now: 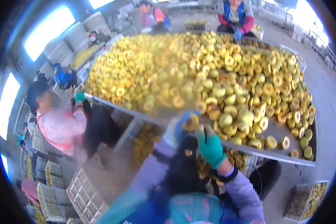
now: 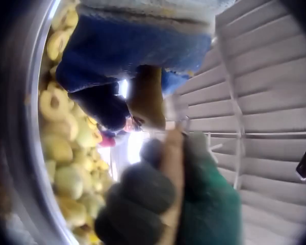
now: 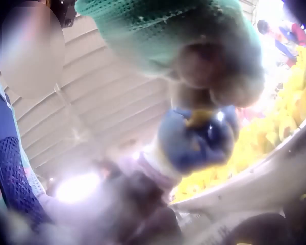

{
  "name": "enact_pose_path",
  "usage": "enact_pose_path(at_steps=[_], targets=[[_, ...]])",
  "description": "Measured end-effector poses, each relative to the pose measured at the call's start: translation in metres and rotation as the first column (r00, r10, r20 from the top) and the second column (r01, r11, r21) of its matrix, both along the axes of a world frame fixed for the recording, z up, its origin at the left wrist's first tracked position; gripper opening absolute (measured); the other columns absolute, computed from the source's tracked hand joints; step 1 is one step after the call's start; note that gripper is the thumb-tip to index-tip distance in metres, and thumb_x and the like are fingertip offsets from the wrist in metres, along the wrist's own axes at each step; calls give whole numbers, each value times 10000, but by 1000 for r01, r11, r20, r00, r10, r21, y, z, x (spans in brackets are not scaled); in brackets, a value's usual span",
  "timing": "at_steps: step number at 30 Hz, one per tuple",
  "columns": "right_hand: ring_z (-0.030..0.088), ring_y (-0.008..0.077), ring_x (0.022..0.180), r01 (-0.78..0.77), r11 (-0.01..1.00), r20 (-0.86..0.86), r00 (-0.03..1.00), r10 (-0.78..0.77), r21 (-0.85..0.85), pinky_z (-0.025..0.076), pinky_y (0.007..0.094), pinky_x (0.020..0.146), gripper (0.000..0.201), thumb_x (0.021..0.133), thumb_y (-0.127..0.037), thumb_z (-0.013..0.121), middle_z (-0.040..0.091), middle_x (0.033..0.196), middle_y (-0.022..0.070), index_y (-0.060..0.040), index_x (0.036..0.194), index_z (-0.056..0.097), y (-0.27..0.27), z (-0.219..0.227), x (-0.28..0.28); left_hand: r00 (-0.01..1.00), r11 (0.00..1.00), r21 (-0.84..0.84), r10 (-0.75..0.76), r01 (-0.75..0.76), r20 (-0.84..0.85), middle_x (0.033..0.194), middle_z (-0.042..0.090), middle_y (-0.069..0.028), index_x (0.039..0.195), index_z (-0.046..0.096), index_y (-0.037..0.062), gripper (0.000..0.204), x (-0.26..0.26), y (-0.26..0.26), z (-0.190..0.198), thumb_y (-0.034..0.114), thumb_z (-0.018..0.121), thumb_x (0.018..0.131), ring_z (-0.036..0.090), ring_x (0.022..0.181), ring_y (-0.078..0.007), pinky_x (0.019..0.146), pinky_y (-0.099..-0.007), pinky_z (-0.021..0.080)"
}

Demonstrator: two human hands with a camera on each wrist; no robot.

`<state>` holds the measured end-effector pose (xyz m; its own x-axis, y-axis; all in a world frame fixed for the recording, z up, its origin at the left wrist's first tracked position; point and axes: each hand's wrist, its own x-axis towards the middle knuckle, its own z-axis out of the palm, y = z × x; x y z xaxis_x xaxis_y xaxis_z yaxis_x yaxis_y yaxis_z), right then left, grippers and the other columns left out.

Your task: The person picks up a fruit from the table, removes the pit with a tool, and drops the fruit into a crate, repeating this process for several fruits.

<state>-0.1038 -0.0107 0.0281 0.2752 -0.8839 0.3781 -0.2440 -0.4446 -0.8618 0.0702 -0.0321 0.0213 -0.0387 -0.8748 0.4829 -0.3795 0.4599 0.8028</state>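
Note:
My left hand [image 1: 179, 128], in a blue glove with a pale cuff, grips a halved yellow peach [image 1: 190, 122] at the table's near edge. In the left wrist view its blue fingers wrap the peach half [image 2: 147, 97]. Close beside it on the right is my right hand [image 1: 211, 149] in a green glove. That hand holds a tool with a wooden handle [image 2: 172, 168], its small metal tip right by the fruit; the tip is blurred. The right wrist view shows the green glove [image 3: 209, 56] over the blue one [image 3: 194, 145].
Many peach halves [image 1: 246, 115] are heaped on the metal-rimmed table [image 1: 287, 158]. Under it stand crates of fruit [image 1: 147, 143]. A person in a pink top [image 1: 61, 127] sits to the left; another [image 1: 237, 18] is across the table. A fruit crate [image 1: 306, 201] stands at lower right.

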Motion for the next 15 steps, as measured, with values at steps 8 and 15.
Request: enact_pose_path(at_steps=[8, 15], targets=[[617, 389, 719, -168, 953, -211, 971, 116, -250, 474, 415, 596, 297, 895, -123, 505, 619, 817, 254, 41, 1140, 535, 10, -11, -17, 611, 968, 163, 13, 190, -792, 1052, 636, -161, 1186, 510, -87, 465, -54, 29, -7, 319, 373, 1006, 632, 940, -238, 836, -343, 534], [608, 387, 810, -245, 957, -234, 950, 204, -158, 476, 429, 673, 304, 939, -209, 495, 616, 887, 257, 37, 1100, 574, 7, -13, -5, 768, 979, 204, 125, 7, -629, 971, 637, -142, 1098, 543, -68, 355, -44, 48, 13, 228, 374, 999, 632, 867, -201, 808, -311, 533]])
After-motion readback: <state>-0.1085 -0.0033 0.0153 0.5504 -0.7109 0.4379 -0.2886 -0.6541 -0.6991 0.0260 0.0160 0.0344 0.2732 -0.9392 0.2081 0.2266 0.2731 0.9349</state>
